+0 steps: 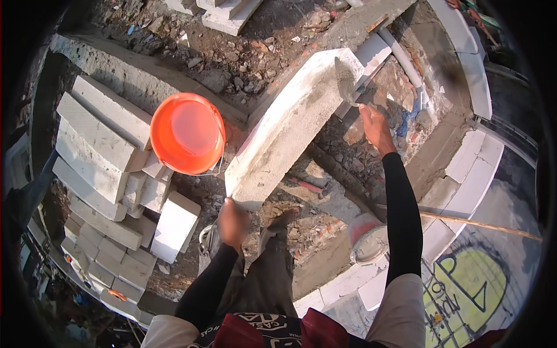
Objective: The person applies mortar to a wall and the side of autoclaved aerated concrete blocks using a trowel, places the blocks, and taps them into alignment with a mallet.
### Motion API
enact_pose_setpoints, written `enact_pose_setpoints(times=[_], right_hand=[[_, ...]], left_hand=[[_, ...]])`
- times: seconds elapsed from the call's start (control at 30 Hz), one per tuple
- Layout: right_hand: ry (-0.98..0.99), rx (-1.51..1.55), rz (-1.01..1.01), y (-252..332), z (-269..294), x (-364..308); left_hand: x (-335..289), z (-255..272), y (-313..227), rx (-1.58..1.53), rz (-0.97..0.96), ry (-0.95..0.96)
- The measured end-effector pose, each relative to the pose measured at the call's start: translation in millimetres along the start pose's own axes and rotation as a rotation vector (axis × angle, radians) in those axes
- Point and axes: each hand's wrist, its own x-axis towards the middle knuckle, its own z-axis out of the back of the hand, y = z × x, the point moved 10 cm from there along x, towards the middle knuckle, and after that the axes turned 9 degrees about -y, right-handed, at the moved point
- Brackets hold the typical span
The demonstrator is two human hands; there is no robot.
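Observation:
A long white building block (290, 124) lies tilted in front of me, its top face smeared with grey mortar. My left hand (233, 221) grips the block's near end from below. My right hand (375, 124) is shut on the handle of a trowel (348, 81), whose grey blade rests on the block's far end. Both forearms wear black sleeves. My legs and one foot (282, 219) stand on rubble just behind the block.
An orange bucket (187, 132) sits on a stack of white blocks (104, 151) at the left. A red-and-white bucket of mortar (369, 240) stands at the right. A curved low wall of white blocks (464, 197), a wooden stick (481, 223) and a grey pipe (403, 58) lie around.

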Motion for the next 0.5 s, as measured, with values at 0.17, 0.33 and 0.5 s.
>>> enact_pose_setpoints(times=[0.17, 0.33, 0.5], right_hand=[[0.121, -0.019, 0.066, 43, -39, -68], [0.232, -0.008, -0.101, 34, -34, -22], [0.084, 0.213, -0.568, -85, 16, 38]], left_hand=[[4, 11, 4, -0.080, 0.025, -0.042], [0, 8, 1, -0.102, 0.034, -0.031], [-1, -18, 11, -0.111, 0.071, 0.076]])
